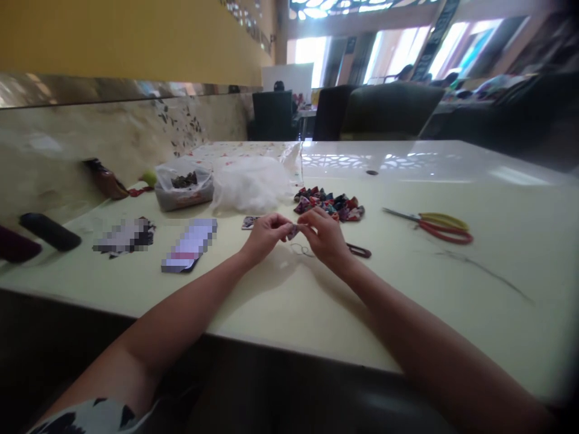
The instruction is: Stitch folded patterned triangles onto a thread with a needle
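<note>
Pale glossy bench is filling the view, no readable writing anywhere. Left hand and right hand are meeting mid-bench, forearms angling in, both pinching a small fabric piece between fingertips. Fabric pile is lying just behind; scissors are lying off to the right.
</note>
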`<state>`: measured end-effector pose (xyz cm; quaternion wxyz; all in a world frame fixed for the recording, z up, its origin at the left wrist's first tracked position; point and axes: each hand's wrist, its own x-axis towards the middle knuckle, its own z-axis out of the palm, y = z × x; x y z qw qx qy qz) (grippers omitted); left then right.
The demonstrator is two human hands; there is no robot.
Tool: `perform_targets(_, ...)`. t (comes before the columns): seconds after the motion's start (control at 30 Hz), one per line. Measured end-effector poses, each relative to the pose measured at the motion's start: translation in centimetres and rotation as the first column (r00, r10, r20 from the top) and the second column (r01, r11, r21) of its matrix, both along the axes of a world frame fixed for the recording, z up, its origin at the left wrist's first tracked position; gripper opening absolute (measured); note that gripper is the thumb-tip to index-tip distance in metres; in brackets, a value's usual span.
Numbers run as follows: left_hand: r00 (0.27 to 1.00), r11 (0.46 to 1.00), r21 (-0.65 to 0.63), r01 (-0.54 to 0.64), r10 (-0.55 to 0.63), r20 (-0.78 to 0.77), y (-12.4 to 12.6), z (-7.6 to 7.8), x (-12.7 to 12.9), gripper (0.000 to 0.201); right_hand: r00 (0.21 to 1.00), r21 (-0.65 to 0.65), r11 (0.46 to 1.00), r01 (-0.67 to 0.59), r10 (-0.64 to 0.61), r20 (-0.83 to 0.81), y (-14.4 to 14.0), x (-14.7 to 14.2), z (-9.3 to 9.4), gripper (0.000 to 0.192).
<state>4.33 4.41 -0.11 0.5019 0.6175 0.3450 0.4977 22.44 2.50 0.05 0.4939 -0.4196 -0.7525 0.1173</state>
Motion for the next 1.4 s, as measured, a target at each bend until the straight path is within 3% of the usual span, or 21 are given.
perform_targets(0.13, 0.987, 0.992, 0.107, -0.067, 0.081, -0.14, -0.1, -0.1, 0.0, 0.031, 0.979, 0.115, 0.993, 0.024, -0.047, 0.198, -0.3, -0.2, 0.1, 0.014)
perform_targets(0.33, 0.964, 0.98, 0.188, -0.064, 0.11, -0.243, -0.5, -0.4, 0.2, 0.024, 0.893, 0.1, 0.992, 0.078, -0.114, 0.436, -0.2, -0.4, 0.3, 0.017)
perform_targets(0.5, 0.892, 0.923, 0.374, -0.088, 0.24, -0.383, -0.5, -0.4, 0.6, 0.016, 0.877, 0.246, 0.968, -0.053, -0.073, 0.476, -1.3, -1.7, 1.1, 0.025)
perform_targets(0.6, 0.859, 0.891, 0.437, -0.121, 0.314, -0.404, -0.2, -0.6, 0.6, 0.013, 0.961, 0.249, 0.964, -0.09, 0.018, 0.277, -2.4, -2.4, 1.8, 0.022)
perform_targets(0.67, 0.869, 0.884, 0.438, -0.16, 0.337, -0.362, 0.1, -0.7, 0.4, 0.012, 0.991, 0.146, 0.981, -0.132, 0.135, -0.013, -2.7, -2.1, 2.2, 0.016)
perform_targets(0.73, 0.888, 0.872, 0.435, -0.225, 0.368, -0.277, 0.5, -0.8, -0.1, 0.011, 0.907, -0.031, 0.964, -0.265, 0.238, -0.348, -2.5, -1.3, 2.8, 0.015)
perform_targets(0.83, 0.9, 0.859, 0.399, -0.32, 0.408, -0.156, 1.4, -0.7, -1.0, 0.01, 0.719, -0.2, 0.858, -0.473, 0.245, -0.65, -2.0, 0.4, 3.8, 0.017)
perform_targets(0.9, 0.901, 0.858, 0.364, -0.363, 0.423, -0.098, 2.1, -0.7, -1.7, 0.01, 0.661, -0.198, 0.843, -0.501, 0.225, -0.716, -1.8, 1.3, 4.7, 0.02)
perform_targets(1.07, 0.88, 0.837, 0.313, -0.45, 0.475, -0.006, 3.9, -0.8, -3.0, 0.012, 0.559, -0.137, 0.878, -0.458, 0.165, -0.812, -1.3, 3.3, 5.9, 0.026)
perform_targets(1.27, 0.854, 0.829, 0.22, -0.515, 0.517, 0.052, 4.7, -0.8, -3.4, 0.015, 0.488, -0.109, 0.936, -0.334, 0.072, -0.87, 0.8, 6.6, 5.1, 0.027)
perform_targets(1.4, 0.849, 0.825, 0.212, -0.524, 0.526, 0.054, 4.6, -0.6, -3.2, 0.011, 0.491, -0.116, 0.936, -0.333, 0.068, -0.868, 1.2, 7.1, 4.8, 0.029)
